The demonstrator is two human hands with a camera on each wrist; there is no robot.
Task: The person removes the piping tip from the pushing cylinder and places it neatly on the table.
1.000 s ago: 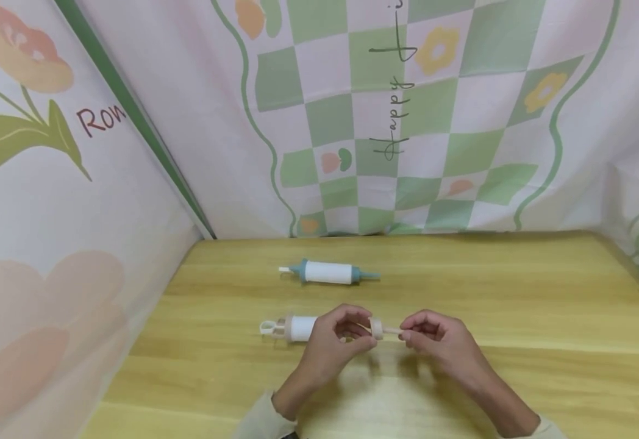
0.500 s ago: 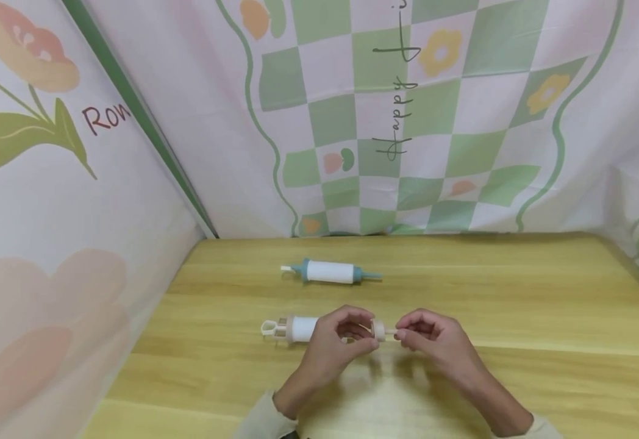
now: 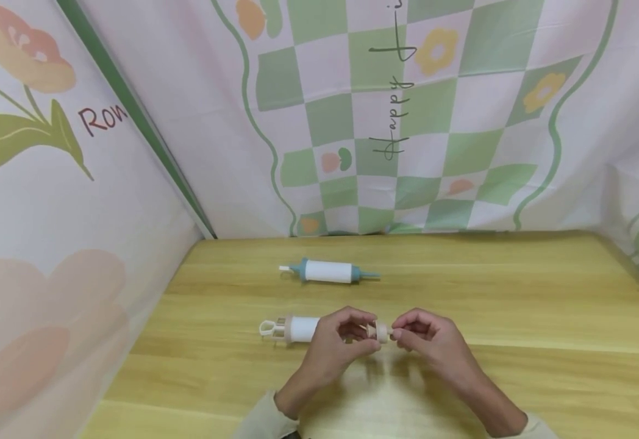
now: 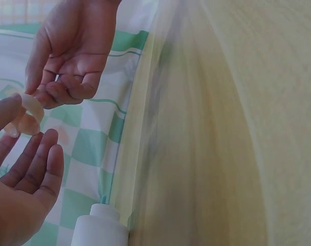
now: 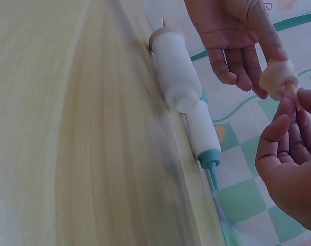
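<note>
The beige cap (image 3: 382, 332) was held above the wooden table (image 3: 517, 292). The left hand (image 3: 333, 344) pinched it between thumb and fingers; the right hand (image 3: 435, 342) pinched its thin stem (image 5: 293, 96), both hands angled inward. Partly behind the left hand lay a white bottle (image 3: 300, 329), and farther back a teal-ended bottle (image 3: 328, 272).

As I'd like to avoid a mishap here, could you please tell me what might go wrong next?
The left hand pinches the cap and the right hand the thin nozzle above the table, so either part might slip and drop. The nearer bottle lies on its side with no cap on its neck, so contents, if any, could leak. The left hand is near that bottle, so a bump might shift it.
</note>
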